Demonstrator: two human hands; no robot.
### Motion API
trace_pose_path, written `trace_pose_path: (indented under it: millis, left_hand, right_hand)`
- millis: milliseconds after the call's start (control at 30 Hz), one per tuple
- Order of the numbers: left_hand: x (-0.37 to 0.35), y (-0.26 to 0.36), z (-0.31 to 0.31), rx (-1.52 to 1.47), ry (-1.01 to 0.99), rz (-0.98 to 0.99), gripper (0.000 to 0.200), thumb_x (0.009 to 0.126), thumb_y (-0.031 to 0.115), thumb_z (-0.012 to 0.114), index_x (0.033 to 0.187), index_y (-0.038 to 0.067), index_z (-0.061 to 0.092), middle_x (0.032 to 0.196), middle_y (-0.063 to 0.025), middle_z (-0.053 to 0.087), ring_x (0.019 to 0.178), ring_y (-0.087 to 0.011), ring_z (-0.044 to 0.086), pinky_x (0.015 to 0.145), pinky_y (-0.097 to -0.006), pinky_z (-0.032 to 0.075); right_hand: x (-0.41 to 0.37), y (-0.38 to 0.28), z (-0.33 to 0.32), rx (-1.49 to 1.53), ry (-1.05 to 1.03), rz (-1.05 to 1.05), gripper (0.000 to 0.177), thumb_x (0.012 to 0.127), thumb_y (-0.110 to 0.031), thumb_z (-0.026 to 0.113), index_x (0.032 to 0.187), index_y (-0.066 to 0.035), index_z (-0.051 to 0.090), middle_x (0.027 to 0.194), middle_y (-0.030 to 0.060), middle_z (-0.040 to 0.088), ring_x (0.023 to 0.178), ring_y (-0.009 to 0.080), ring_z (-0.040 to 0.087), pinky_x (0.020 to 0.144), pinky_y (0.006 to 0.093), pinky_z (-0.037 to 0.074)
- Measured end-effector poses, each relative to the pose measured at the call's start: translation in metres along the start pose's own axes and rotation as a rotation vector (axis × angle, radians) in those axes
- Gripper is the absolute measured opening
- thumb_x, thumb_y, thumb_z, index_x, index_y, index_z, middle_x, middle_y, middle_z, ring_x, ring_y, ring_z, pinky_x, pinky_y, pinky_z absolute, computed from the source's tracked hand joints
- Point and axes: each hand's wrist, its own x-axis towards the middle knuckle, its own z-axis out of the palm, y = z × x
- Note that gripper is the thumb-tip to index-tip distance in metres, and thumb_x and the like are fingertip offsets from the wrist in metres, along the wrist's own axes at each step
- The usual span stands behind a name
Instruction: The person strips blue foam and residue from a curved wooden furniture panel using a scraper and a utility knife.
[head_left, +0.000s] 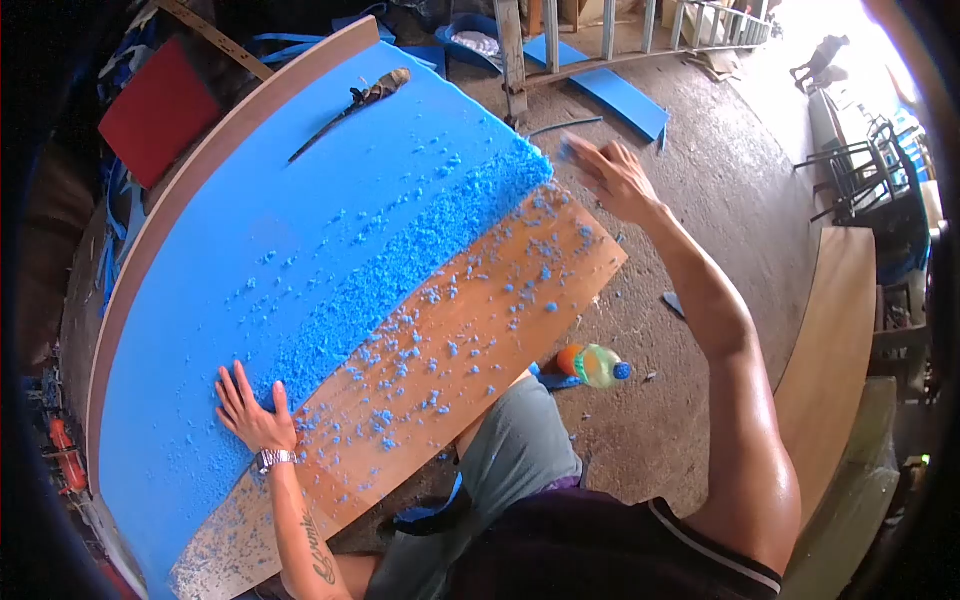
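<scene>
My left hand (257, 410) lies with its fingers spread on the blue foam sheet (230, 210), near the edge of a brown board (470, 320). Out past the sheet's right corner is my right hand (612, 178), its fingers curled and blurred, with a small bluish thing at the fingertips that I cannot make out. A thick band of blue foam crumbs (400, 255) runs along the sheet beside the board, and more crumbs are scattered over the board. A long thin tool with a wrapped handle (375, 92) rests on the far part of the sheet.
A bottle (600, 366) stands or lies on the floor right of my knee. Blue foam offcuts (622, 103) and a metal ladder-like frame (609, 35) are beyond. At right are a curved wooden panel (825, 350) and chairs (860, 165). A red panel (160, 112) is at left.
</scene>
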Motion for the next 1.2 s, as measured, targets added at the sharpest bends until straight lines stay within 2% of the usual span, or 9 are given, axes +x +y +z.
trace_pose_path:
  millis: [167, 267, 367, 467, 667, 767, 900, 1133, 1200]
  left_hand:
    - [0.000, -0.001, 0.002, -0.010, -0.005, 0.001, 0.070, 0.086, 0.059, 0.042, 0.142, 0.018, 0.034, 0.149, -0.0089, 0.027, 0.136, -0.0316, 0.025, 0.107, -0.0566, 0.017]
    - [-0.001, 0.000, 0.002, -0.008, 0.000, -0.007, 0.070, 0.086, 0.060, 0.041, 0.143, 0.018, 0.033, 0.149, -0.0089, 0.027, 0.136, -0.0314, 0.025, 0.107, -0.0566, 0.017]
    - [0.004, 0.002, 0.000, -0.007, -0.006, -0.020, 0.071, 0.086, 0.060, 0.041, 0.143, 0.018, 0.033, 0.149, -0.0091, 0.027, 0.136, -0.0314, 0.025, 0.107, -0.0564, 0.017]
    - [0.000, 0.001, -0.001, -0.009, -0.022, -0.016, 0.071, 0.086, 0.060, 0.041, 0.142, 0.018, 0.033, 0.149, -0.0096, 0.027, 0.136, -0.0318, 0.025, 0.108, -0.0564, 0.016]
    - [0.002, 0.002, -0.002, -0.016, -0.021, -0.025, 0.071, 0.086, 0.060, 0.042, 0.142, 0.017, 0.034, 0.149, -0.0101, 0.027, 0.136, -0.0320, 0.025, 0.108, -0.0557, 0.016]
    - [0.002, 0.001, -0.003, -0.002, -0.022, -0.016, 0.071, 0.086, 0.059, 0.042, 0.142, 0.017, 0.034, 0.149, -0.0104, 0.027, 0.136, -0.0322, 0.025, 0.108, -0.0553, 0.017]
    - [0.001, 0.001, -0.004, -0.016, -0.021, -0.020, 0.071, 0.085, 0.059, 0.044, 0.142, 0.017, 0.034, 0.148, -0.0106, 0.028, 0.135, -0.0329, 0.026, 0.107, -0.0553, 0.017]
    - [0.001, 0.001, -0.003, -0.031, 0.003, -0.014, 0.071, 0.084, 0.058, 0.046, 0.141, 0.018, 0.036, 0.147, -0.0113, 0.030, 0.135, -0.0331, 0.027, 0.107, -0.0552, 0.018]
    - [0.001, 0.003, -0.006, -0.034, 0.001, -0.023, 0.071, 0.083, 0.058, 0.047, 0.140, 0.018, 0.037, 0.147, -0.0115, 0.030, 0.135, -0.0330, 0.027, 0.107, -0.0551, 0.017]
  right_hand:
    - [0.017, -0.022, 0.017, -0.129, -0.039, -0.152, 0.055, 0.088, -0.034, 0.055, 0.140, -0.030, 0.035, 0.108, 0.0105, 0.053, 0.099, 0.0286, 0.047, 0.090, 0.0416, 0.038]
    - [-0.014, 0.032, 0.005, -0.253, -0.215, 0.068, 0.055, 0.088, -0.035, 0.055, 0.139, -0.030, 0.036, 0.109, 0.0120, 0.052, 0.104, 0.0296, 0.047, 0.093, 0.0424, 0.037]
    - [-0.002, 0.020, -0.007, -0.112, -0.025, 0.013, 0.055, 0.087, -0.036, 0.057, 0.139, -0.032, 0.036, 0.111, 0.0135, 0.051, 0.106, 0.0312, 0.046, 0.094, 0.0434, 0.037]
    - [0.033, -0.033, 0.015, -0.057, 0.090, -0.279, 0.057, 0.086, -0.035, 0.058, 0.139, -0.032, 0.036, 0.111, 0.0131, 0.051, 0.105, 0.0306, 0.047, 0.093, 0.0443, 0.037]
    - [0.005, -0.013, 0.002, -0.102, -0.165, -0.129, 0.057, 0.087, -0.034, 0.058, 0.139, -0.030, 0.036, 0.110, 0.0130, 0.051, 0.103, 0.0304, 0.049, 0.090, 0.0451, 0.040]
    - [-0.004, 0.009, 0.000, -0.106, -0.087, -0.141, 0.055, 0.088, -0.036, 0.057, 0.139, -0.031, 0.037, 0.107, 0.0138, 0.052, 0.098, 0.0314, 0.051, 0.087, 0.0443, 0.041]
    - [0.034, -0.034, 0.011, 0.193, 0.024, 0.140, 0.050, 0.089, -0.040, 0.053, 0.136, -0.028, 0.040, 0.098, 0.0161, 0.053, 0.092, 0.0336, 0.053, 0.082, 0.0429, 0.044]
    - [-0.025, 0.000, 0.003, 0.068, -0.197, 0.104, 0.048, 0.089, -0.030, 0.055, 0.135, -0.025, 0.043, 0.099, 0.0130, 0.057, 0.091, 0.0309, 0.053, 0.084, 0.0410, 0.044]
    - [-0.028, -0.008, -0.010, -0.009, -0.121, 0.090, 0.049, 0.087, -0.025, 0.059, 0.134, -0.022, 0.045, 0.104, 0.0118, 0.058, 0.092, 0.0294, 0.054, 0.084, 0.0401, 0.044]
